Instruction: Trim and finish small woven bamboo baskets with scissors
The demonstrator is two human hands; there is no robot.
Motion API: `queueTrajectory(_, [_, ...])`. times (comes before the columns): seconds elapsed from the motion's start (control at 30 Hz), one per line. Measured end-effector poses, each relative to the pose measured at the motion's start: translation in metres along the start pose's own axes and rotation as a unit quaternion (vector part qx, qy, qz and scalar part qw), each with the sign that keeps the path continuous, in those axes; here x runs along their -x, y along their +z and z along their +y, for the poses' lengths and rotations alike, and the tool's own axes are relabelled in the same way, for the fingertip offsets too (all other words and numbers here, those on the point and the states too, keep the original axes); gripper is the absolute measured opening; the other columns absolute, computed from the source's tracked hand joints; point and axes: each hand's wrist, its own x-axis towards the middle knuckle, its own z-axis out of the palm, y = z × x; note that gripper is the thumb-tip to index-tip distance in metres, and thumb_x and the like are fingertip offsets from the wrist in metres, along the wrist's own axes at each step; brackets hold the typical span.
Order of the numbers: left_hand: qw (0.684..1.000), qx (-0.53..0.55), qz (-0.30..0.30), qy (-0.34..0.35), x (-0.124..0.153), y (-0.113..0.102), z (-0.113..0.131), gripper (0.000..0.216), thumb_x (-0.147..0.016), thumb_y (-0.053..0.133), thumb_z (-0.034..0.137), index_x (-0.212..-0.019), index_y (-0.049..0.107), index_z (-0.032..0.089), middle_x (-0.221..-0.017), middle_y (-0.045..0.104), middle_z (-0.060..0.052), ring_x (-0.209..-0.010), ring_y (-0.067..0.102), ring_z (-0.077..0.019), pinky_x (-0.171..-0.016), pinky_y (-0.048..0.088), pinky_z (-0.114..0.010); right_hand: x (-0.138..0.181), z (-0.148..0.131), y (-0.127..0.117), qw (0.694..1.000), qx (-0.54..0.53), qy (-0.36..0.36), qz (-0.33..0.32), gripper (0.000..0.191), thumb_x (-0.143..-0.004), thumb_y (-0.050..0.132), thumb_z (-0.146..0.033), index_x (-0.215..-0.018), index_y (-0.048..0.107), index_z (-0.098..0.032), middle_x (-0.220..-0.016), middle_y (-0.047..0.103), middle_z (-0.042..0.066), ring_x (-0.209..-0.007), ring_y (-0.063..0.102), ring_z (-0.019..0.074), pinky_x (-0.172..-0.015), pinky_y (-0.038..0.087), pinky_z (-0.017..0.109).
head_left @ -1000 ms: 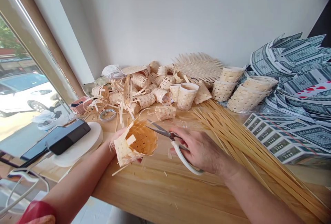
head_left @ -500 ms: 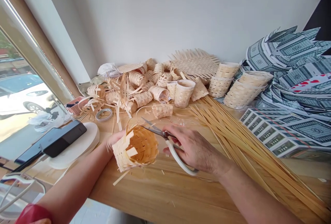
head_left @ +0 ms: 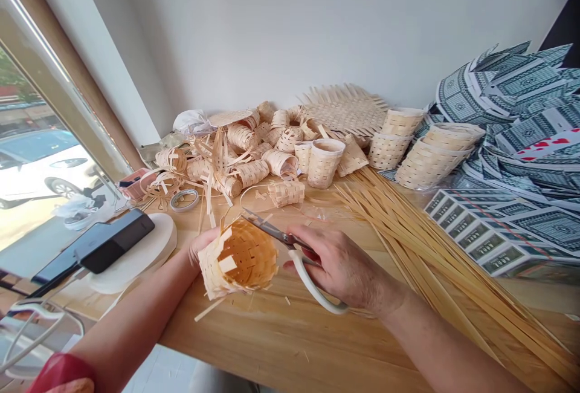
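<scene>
Near the left edge of the table (head_left: 272,338), a dark device (head_left: 120,242) lies on a white stand (head_left: 163,240). The left hand (head_left: 202,248), fingers clamped on a woven basket (head_left: 240,260), holds it toward the near edge; other woven pieces (head_left: 249,173) crowd the back edge. The right hand (head_left: 342,263) has its fingers clamped on scissors (head_left: 287,239), blades by the basket's rim. Long strips (head_left: 421,248) slant toward the near edge, beside folded playing cards (head_left: 539,224). The table is wooden, the wall (head_left: 317,30) pale.
</scene>
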Motion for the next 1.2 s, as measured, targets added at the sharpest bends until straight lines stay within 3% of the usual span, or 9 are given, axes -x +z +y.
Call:
queueTrajectory(0.13, [0.994,0.023,-0.078,-0.077,0.000,0.007,0.008,0.046,-0.069,0.060,0.047,-0.099,0.067,0.014,-0.085,0.070,-0.010,-0.078,0.065,-0.0250,-0.064,0.051,-0.036,0.001,0.000,0.000,1.000,-0.021,-0.010,0.002,0.018,-0.084,0.054,-0.034,-0.091,0.055,-0.017,-0.062,0.060,0.001,-0.053,0.054,0.0148,-0.052,0.038,0.024])
queueTrajectory(0.37, [0.958,-0.021,-0.129,-0.257,-0.010,0.020,0.027,0.057,-0.067,0.051,0.062,-0.086,0.069,0.011,-0.077,0.069,-0.010,-0.053,0.061,-0.0215,-0.044,0.042,-0.032,0.000,0.000,0.002,1.000,0.009,-0.019,0.010,0.020,-0.083,0.056,-0.032,-0.094,0.056,-0.016,-0.062,0.061,0.001,-0.052,0.055,0.0153,-0.052,0.040,0.025])
queueTrajectory(0.5, [0.968,-0.024,-0.127,-0.216,-0.014,0.012,0.026,0.055,-0.068,0.052,0.061,-0.085,0.069,0.011,-0.073,0.069,-0.012,-0.057,0.063,-0.0237,-0.045,0.044,-0.031,-0.003,0.006,-0.003,0.999,-0.027,0.022,-0.001,0.021,-0.079,0.061,-0.032,-0.093,0.056,-0.018,-0.067,0.061,0.001,-0.057,0.054,0.0152,-0.054,0.042,0.026])
queueTrajectory(0.6, [0.982,-0.015,-0.120,-0.141,-0.016,0.005,0.022,0.054,-0.072,0.051,0.058,-0.091,0.069,0.011,-0.078,0.070,-0.011,-0.067,0.064,-0.0248,-0.057,0.048,-0.034,-0.004,0.012,-0.006,0.984,-0.147,0.096,0.014,0.023,-0.077,0.061,-0.035,-0.091,0.054,-0.019,-0.064,0.054,-0.002,-0.055,0.051,0.0135,-0.052,0.043,0.026])
queueTrajectory(0.73, [0.992,0.002,-0.109,-0.070,-0.017,0.004,0.013,0.056,-0.076,0.052,0.057,-0.106,0.065,0.012,-0.093,0.071,-0.012,-0.078,0.067,-0.0261,-0.069,0.049,-0.036,-0.005,0.011,-0.005,0.897,-0.395,0.187,0.068,0.040,-0.072,0.063,-0.047,-0.095,0.045,-0.020,-0.068,0.051,-0.004,-0.052,0.054,0.0132,-0.047,0.045,0.026])
queueTrajectory(0.87, [0.992,-0.006,-0.114,-0.055,-0.018,0.014,0.006,0.054,-0.078,0.053,0.054,-0.107,0.065,0.010,-0.093,0.072,-0.012,-0.082,0.067,-0.0225,-0.080,0.045,-0.032,-0.009,0.001,0.002,0.839,-0.478,0.251,0.063,0.047,-0.062,0.072,-0.041,-0.093,0.043,-0.021,-0.068,0.053,-0.005,-0.050,0.054,0.0118,-0.044,0.043,0.024])
queueTrajectory(1.07, [0.995,-0.016,-0.086,-0.049,-0.019,0.021,0.002,0.056,-0.080,0.053,0.051,-0.115,0.060,0.007,-0.097,0.071,-0.013,-0.087,0.066,-0.0213,-0.091,0.039,-0.031,-0.010,0.000,0.013,0.828,-0.482,0.283,0.045,0.043,-0.056,0.075,-0.032,-0.086,0.048,-0.020,-0.066,0.049,-0.007,-0.048,0.047,0.0089,-0.041,0.038,0.021])
queueTrajectory(1.2, [0.997,-0.022,-0.078,0.001,-0.021,0.017,0.004,0.068,-0.078,0.047,0.061,-0.128,0.050,0.015,-0.120,0.061,-0.013,-0.103,0.061,-0.0252,-0.093,0.040,-0.036,-0.011,0.006,0.015,0.852,-0.427,0.287,0.094,0.034,-0.059,0.070,-0.031,-0.086,0.051,-0.021,-0.064,0.052,-0.004,-0.051,0.050,0.0133,-0.042,0.039,0.023])
